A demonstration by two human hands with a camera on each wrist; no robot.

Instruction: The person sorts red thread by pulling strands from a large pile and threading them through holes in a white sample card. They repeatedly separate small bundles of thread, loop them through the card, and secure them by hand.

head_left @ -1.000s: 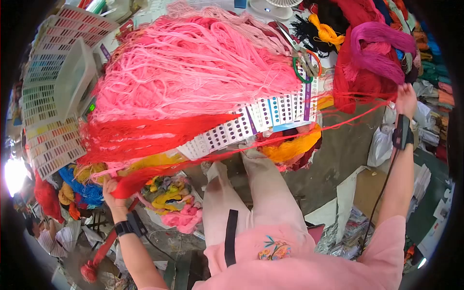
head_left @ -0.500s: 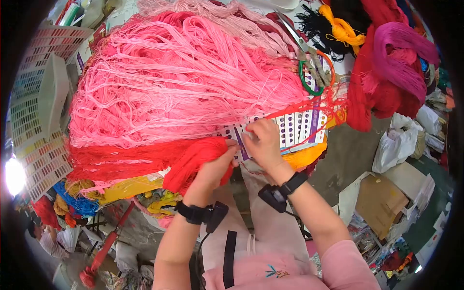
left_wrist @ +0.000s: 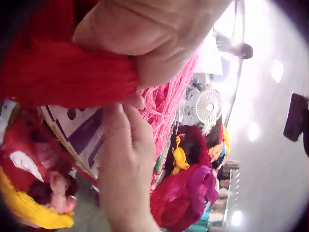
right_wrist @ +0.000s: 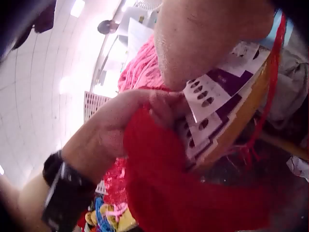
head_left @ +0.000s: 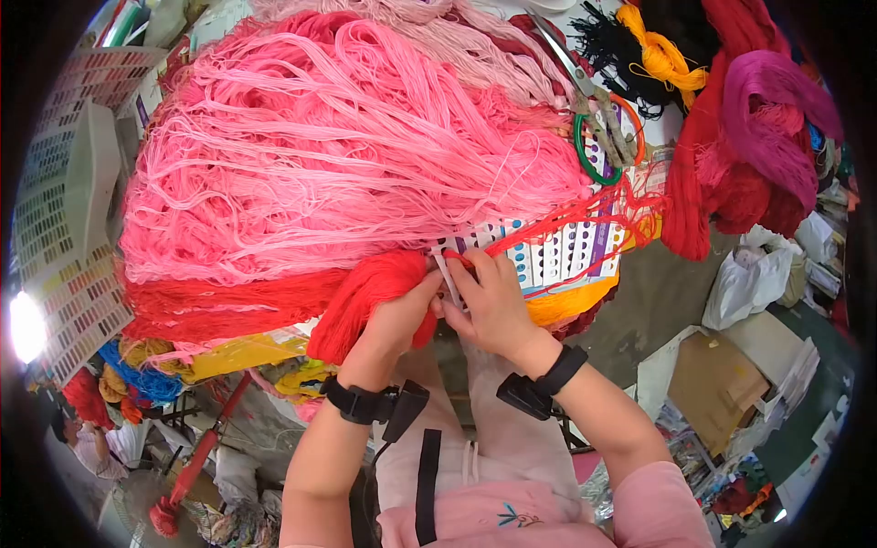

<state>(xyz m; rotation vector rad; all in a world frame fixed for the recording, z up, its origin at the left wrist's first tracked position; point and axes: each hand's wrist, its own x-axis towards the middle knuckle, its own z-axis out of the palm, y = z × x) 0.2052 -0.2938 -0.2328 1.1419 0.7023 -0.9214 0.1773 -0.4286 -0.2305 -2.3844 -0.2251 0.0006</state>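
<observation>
Pink yarn pile [head_left: 347, 137] covers most of the table. Red yarn bundle [head_left: 365, 297] lies at the table's near edge, gripped by left hand [head_left: 397, 320], fingers curled round it. Right hand [head_left: 493, 301] pinches a red thread [head_left: 557, 219] over the colour card [head_left: 557, 251].

A big heap of pink yarn [head_left: 347, 137] fills my counter. Scissors [head_left: 585, 91] lie at its far right edge, beside magenta yarn [head_left: 772, 110] and orange yarn [head_left: 662, 55]. White bags [head_left: 754, 274] sit on the floor.
</observation>
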